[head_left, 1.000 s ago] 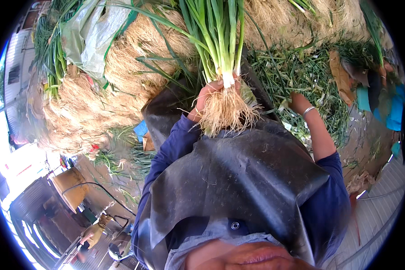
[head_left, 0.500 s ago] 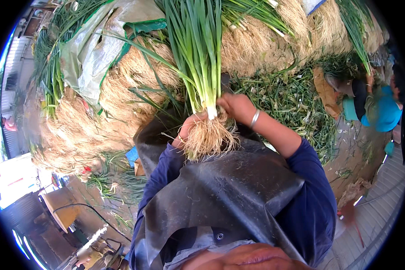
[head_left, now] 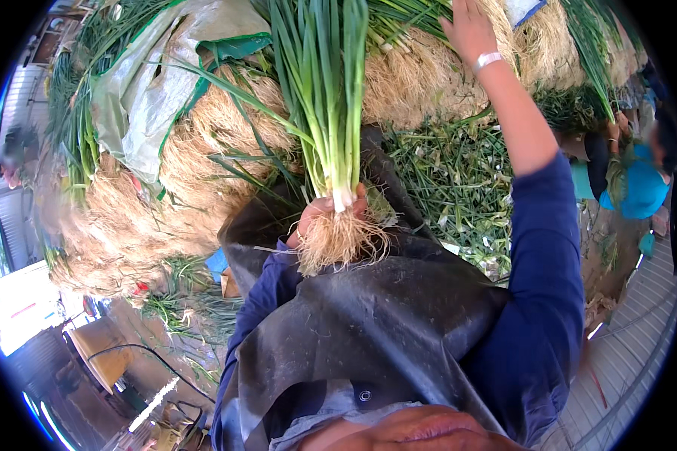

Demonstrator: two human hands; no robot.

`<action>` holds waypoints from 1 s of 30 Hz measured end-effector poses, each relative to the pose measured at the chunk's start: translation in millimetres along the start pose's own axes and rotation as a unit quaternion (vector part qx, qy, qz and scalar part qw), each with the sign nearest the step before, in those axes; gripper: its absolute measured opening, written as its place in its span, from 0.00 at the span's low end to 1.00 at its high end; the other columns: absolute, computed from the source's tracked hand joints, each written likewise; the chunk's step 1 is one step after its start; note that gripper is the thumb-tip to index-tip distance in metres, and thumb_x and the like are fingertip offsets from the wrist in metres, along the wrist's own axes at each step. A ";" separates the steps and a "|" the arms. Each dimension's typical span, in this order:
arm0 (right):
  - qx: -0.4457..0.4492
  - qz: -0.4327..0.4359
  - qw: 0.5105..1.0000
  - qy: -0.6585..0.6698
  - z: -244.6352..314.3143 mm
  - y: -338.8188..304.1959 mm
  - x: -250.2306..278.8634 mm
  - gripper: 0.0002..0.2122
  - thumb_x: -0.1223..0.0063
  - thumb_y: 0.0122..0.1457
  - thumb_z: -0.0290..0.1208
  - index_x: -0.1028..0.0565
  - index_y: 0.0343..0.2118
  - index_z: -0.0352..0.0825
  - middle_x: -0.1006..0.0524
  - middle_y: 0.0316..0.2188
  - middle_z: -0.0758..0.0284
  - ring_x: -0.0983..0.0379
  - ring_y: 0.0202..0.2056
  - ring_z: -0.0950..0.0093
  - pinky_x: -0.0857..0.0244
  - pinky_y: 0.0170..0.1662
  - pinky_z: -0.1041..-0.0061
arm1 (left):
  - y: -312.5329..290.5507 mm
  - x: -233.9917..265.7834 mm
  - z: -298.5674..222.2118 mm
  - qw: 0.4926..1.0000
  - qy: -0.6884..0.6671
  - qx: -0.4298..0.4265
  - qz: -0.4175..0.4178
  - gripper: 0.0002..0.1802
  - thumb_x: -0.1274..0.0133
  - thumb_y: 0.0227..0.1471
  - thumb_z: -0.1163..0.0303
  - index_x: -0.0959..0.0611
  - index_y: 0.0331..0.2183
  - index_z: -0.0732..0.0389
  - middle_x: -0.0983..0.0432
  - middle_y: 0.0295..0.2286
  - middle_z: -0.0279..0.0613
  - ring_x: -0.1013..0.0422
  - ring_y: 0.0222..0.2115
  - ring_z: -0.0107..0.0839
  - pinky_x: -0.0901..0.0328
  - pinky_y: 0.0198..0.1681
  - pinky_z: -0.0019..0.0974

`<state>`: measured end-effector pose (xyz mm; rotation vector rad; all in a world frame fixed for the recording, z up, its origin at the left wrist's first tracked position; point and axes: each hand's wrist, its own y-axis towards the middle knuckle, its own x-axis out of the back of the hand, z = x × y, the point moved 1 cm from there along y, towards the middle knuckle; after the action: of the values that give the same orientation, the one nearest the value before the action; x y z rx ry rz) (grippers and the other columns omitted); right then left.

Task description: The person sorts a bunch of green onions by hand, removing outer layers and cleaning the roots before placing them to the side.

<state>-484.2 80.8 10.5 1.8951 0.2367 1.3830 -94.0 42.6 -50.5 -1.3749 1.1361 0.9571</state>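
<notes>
My left hand (head_left: 313, 216) is closed around a bunch of green onions (head_left: 340, 154) just above the roots. The bunch stands upright over my lap, its long green leaves running up past the frame's top edge and its tangled pale roots (head_left: 341, 242) hanging below the grip. My right hand (head_left: 473, 31) is stretched out to the far pile of green onions (head_left: 421, 71), with its fingers extended and apart; the picture's upper edge cuts off part of them. Nothing shows in that hand.
A black apron (head_left: 383, 308) covers my lap. Rooty onion heaps (head_left: 218, 150) rise ahead and left, partly under a plastic sack (head_left: 139, 94) with green edging. Loose leaves (head_left: 451, 188) litter the floor at right. A person in a turquoise top (head_left: 639, 184) handles onions at far right.
My right hand has left the bunch and moved up and away to the far pile, its arm now extended. My left hand keeps hold of the bunch in nearly the same spot.
</notes>
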 end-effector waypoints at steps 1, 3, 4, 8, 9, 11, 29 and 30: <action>-0.052 0.057 0.997 -0.017 -6.2 12.9 -9.2 0.21 0.48 0.54 0.37 0.32 0.46 0.27 0.25 0.35 0.55 0.27 0.38 0.61 0.33 0.44 0.66 | 1.2 10.1 1.7 1.000 -0.017 0.018 -0.009 0.30 0.46 0.44 0.64 0.33 0.47 0.71 0.36 0.27 0.42 0.34 0.24 0.29 0.34 0.24 0.29; -0.156 0.168 0.972 -0.040 -13.7 37.3 -33.2 0.20 0.48 0.53 0.36 0.31 0.45 0.26 0.26 0.37 0.53 0.29 0.41 0.58 0.35 0.46 0.63 | -0.5 9.7 0.6 0.998 -0.059 0.030 -0.011 0.30 0.46 0.44 0.64 0.34 0.48 0.67 0.31 0.30 0.45 0.30 0.24 0.32 0.30 0.26 0.35; -0.185 0.246 0.951 0.029 0.5 40.6 -36.8 0.21 0.48 0.53 0.38 0.32 0.47 0.29 0.26 0.39 0.53 0.30 0.44 0.60 0.36 0.48 0.63 | -4.8 15.7 -1.4 0.996 -0.086 0.029 0.006 0.31 0.46 0.44 0.64 0.34 0.49 0.67 0.30 0.31 0.47 0.28 0.25 0.34 0.29 0.28 0.36; -0.297 0.433 0.734 0.431 83.9 -21.2 -13.8 0.25 0.49 0.54 0.45 0.34 0.49 0.32 0.24 0.40 0.56 0.28 0.43 0.65 0.37 0.50 0.62 | -19.9 4.3 -2.4 0.996 -0.043 -0.062 -0.051 0.37 0.45 0.44 0.63 0.37 0.53 0.67 0.33 0.45 0.54 0.31 0.43 0.42 0.32 0.44 0.42; -0.358 0.303 0.765 0.442 101.0 -75.1 -21.3 0.24 0.49 0.54 0.44 0.33 0.47 0.30 0.21 0.34 0.61 0.25 0.36 0.69 0.35 0.45 0.64 | -10.4 -10.3 -1.1 0.996 -0.012 -0.073 -0.043 0.37 0.45 0.44 0.63 0.37 0.54 0.67 0.36 0.49 0.54 0.35 0.47 0.43 0.35 0.48 0.44; -0.442 0.327 0.490 0.677 148.5 -119.7 34.7 0.21 0.48 0.55 0.44 0.29 0.41 0.29 0.21 0.29 0.61 0.25 0.33 0.73 0.34 0.40 0.73 | -7.5 -2.0 -2.0 0.996 0.036 -0.072 -0.034 0.35 0.46 0.46 0.62 0.35 0.53 0.67 0.40 0.54 0.53 0.40 0.53 0.47 0.40 0.54 0.47; -0.300 0.470 0.613 0.559 148.6 -239.5 74.9 0.16 0.60 0.61 0.40 0.32 0.22 0.33 0.32 0.12 0.69 0.36 0.13 0.77 0.40 0.21 0.76 | -3.5 8.0 21.2 0.977 0.120 -0.065 -0.161 0.17 0.49 0.52 0.71 0.27 0.43 0.69 0.24 0.34 0.47 0.25 0.33 0.37 0.28 0.39 0.37; -0.283 0.492 0.612 0.551 139.5 -253.4 71.4 0.16 0.60 0.61 0.40 0.32 0.22 0.33 0.32 0.12 0.70 0.36 0.13 0.79 0.41 0.20 0.77 | -1.4 10.0 23.4 0.973 0.142 -0.078 -0.165 0.17 0.48 0.51 0.70 0.27 0.42 0.69 0.24 0.34 0.46 0.25 0.33 0.36 0.28 0.38 0.36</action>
<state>-263.7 230.2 -123.1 0.2740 -0.7328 2.7811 -89.4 64.6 -62.6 -1.8063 1.0116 0.6318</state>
